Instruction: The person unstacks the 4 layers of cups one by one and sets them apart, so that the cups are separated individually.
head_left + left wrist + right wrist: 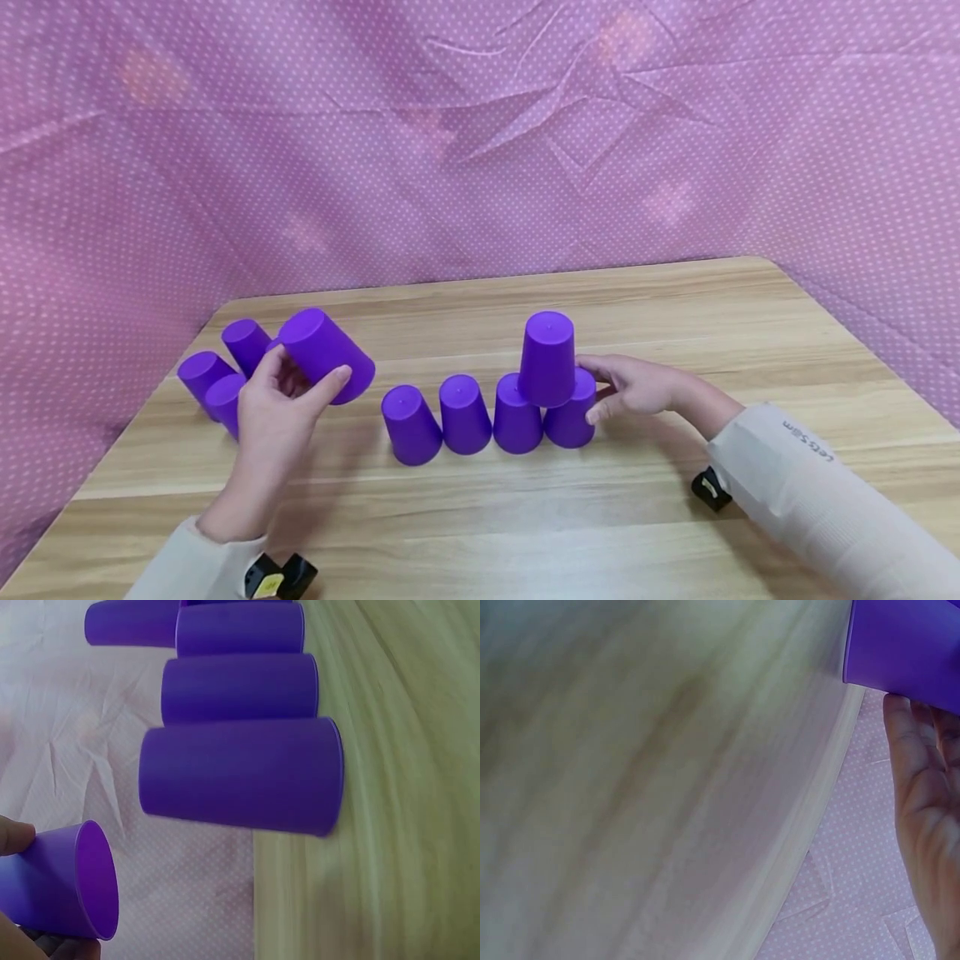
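Observation:
My left hand [272, 417] grips a purple cup [330, 358], thumb on one side and fingers on the other, raised and tilted over the table's left part. In the left wrist view the mouth of this held cup [37, 881] faces right. Four purple cups stand upside down in a row, among them the left end cup [412, 427]. A stacked cup [547, 358] sits upside down across the two right-hand ones. Beside the right end cup [572, 421] is my right hand [641, 386], its fairly straight fingers touching that cup's side.
Behind my left hand, several more purple cups [243, 343] stand upside down on the wooden table [487, 533]. A pink dotted cloth [480, 167] hangs around the table's back and sides.

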Demonstrator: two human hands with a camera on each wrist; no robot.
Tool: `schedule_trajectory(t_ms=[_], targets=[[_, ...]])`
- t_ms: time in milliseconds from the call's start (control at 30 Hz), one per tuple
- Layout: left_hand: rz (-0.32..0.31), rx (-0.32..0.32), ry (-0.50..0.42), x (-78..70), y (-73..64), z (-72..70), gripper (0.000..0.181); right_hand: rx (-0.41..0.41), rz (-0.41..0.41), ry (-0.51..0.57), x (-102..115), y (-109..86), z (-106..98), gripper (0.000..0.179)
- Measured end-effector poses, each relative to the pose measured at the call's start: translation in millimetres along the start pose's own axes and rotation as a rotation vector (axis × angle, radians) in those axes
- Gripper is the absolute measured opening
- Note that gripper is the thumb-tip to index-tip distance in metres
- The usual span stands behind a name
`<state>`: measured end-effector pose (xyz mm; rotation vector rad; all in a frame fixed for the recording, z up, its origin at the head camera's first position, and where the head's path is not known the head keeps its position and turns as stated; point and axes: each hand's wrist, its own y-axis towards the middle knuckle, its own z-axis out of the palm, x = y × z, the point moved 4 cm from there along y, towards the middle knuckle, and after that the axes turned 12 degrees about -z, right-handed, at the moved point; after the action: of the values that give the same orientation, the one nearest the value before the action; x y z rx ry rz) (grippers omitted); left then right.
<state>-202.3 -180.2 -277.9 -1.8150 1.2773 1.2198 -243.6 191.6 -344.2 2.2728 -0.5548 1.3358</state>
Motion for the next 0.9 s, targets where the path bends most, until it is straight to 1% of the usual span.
schedule_trajectory(t_ms=[167,233,333,433,600,733,900], targets=[[-0.004,-0.05,-0.03,8.4,2.7,-9.7,0.056,0.0,0.005,-0.003,0.1,-0.5,-0.6,0.068],[-0.009,-0.057,-0.04,11.3,3.5,-12.8,0.055,0.001,0.004,0.0,-0.4,-0.7,-0.6,0.068],[-0.032,-0.068,-0.055,17.2,4.9,-17.4,0.057,0.003,-0.002,0.004,-1.4,-1.0,-0.4,0.067],[-0.038,-0.077,-0.077,22.7,5.8,-21.7,0.056,0.003,-0.003,0.004,-2.5,-1.3,-0.1,0.067],[-0.044,-0.098,-0.047,26.1,5.1,-26.2,0.056,0.005,-0.002,0.0,-3.0,-1.8,0.2,0.067],[-0.063,-0.096,-0.034,28.0,5.4,-28.7,0.059,0.003,-0.016,-0.004,-2.2,-1.5,-0.5,0.067],[-0.12,-0.078,-0.072,37.5,8.0,-31.6,0.059,0.004,-0.019,-0.01,-1.4,-0.6,-1.0,0.066]])
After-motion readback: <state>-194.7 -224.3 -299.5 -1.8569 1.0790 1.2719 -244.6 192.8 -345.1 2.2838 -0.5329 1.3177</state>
